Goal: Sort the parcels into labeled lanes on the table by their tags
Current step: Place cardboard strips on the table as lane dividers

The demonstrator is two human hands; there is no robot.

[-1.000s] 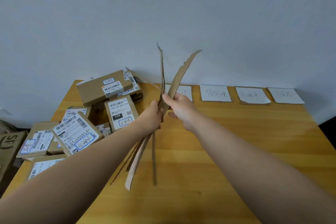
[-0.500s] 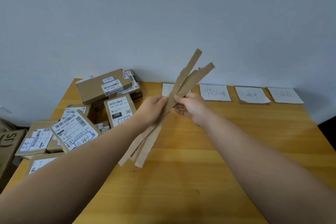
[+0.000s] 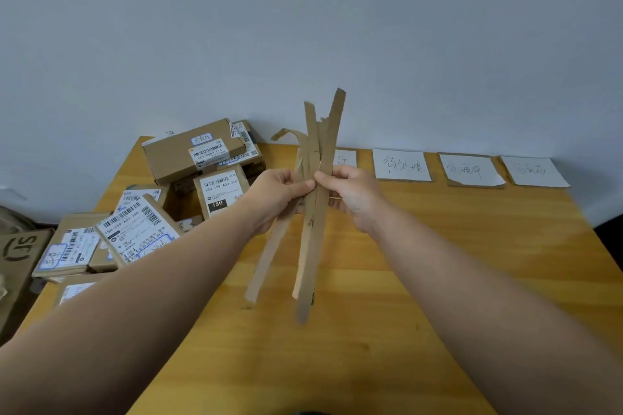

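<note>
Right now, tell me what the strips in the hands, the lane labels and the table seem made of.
Strips: brown cardboard, matte, with ragged torn ends. Lane labels: white paper with handwriting, apparently backed by brown card showing at the edges. Table: wood or wood-look laminate, honey-coloured, with visible grain and a slight sheen.

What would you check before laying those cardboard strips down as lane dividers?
1. Strips held: ok, left hand and right hand both grip the cardboard strips.
2. Strips separated: not ok, bunched together.
3. Lane labels along the back edge: ok, one partly hidden.
4. Bare table below the labels: ok.
5. Parcels out of the way: ok, piled left.
6. Strip count sufficient: cannot tell.
</note>
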